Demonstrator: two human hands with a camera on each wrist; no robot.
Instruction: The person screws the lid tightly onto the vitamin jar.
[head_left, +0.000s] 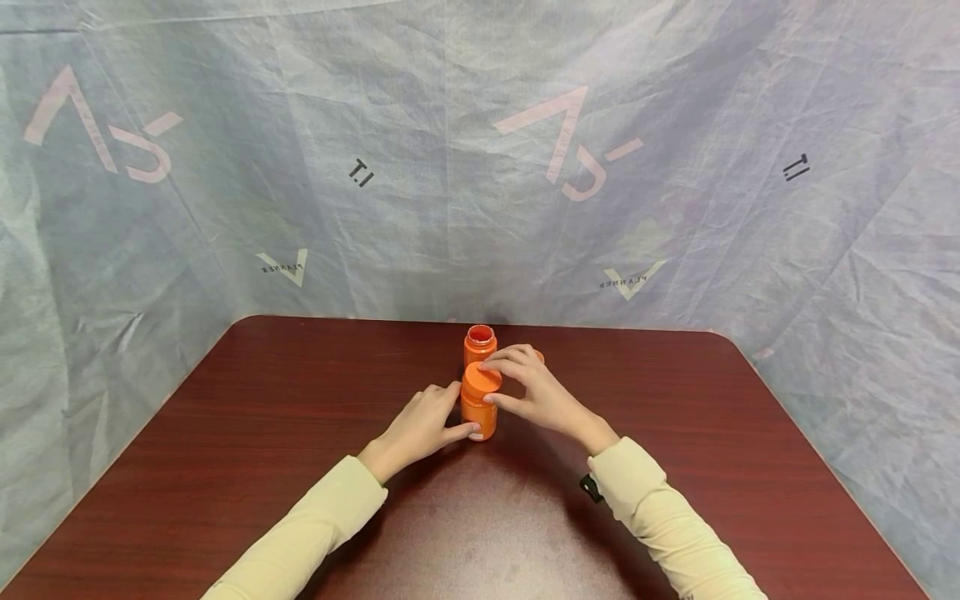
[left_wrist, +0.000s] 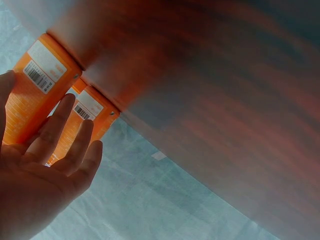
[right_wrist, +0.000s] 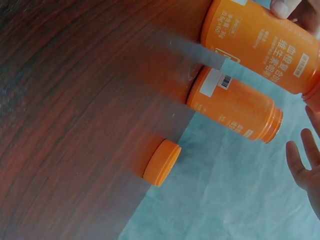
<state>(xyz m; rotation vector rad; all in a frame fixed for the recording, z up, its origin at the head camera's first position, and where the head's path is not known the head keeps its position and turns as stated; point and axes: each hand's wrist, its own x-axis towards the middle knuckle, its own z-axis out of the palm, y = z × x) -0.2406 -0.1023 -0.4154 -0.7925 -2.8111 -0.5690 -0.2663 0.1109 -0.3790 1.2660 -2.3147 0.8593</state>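
An orange plastic bottle point(head_left: 480, 417) stands upright on the table with its orange lid point(head_left: 482, 379) on top. My left hand point(head_left: 423, 423) holds the bottle's body from the left, thumb near its base at the front. In the left wrist view, the other fingers of that hand spread beside the bottle. From the right, my right hand point(head_left: 536, 392) pinches the lid, thumb at its near side and fingertips over the top. Close behind stands a second orange bottle point(head_left: 480, 340), uncapped, its mouth facing up.
A loose orange lid point(right_wrist: 162, 162) lies on the table to the right of the uncapped bottle, mostly hidden behind my right hand in the head view. The dark red wooden table point(head_left: 300, 367) ends at grey fabric walls point(head_left: 420, 208) behind and at both sides.
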